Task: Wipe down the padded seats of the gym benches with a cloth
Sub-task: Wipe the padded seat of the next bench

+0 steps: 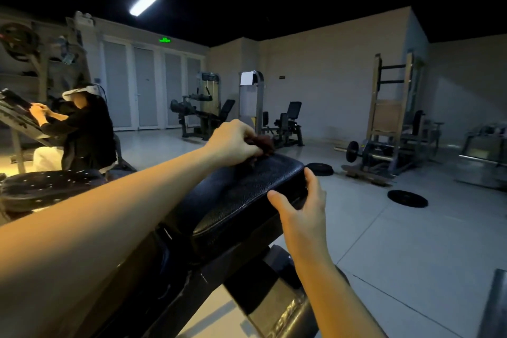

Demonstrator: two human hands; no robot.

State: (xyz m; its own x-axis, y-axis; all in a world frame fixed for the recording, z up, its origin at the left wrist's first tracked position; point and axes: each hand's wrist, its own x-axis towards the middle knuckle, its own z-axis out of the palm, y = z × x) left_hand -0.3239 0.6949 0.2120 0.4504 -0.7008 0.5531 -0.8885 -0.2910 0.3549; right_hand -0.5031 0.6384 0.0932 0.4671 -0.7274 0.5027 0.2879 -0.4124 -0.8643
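A black padded bench seat (247, 195) runs away from me in the middle of the view. My left hand (233, 144) reaches over its far end and grips a dark brown cloth (263, 144), bunched against the top of the pad. My right hand (300, 210) holds the seat's right edge, thumb on top and fingers curled round the side. The bench's black metal frame (227, 277) shows below the pad.
A person in black (85, 134) sits at a machine on the left. A stack of black weight plates (46, 186) lies near me on the left. Two plates (407, 198) lie on the grey floor to the right, near a barbell rack (384, 151). Machines stand along the far wall.
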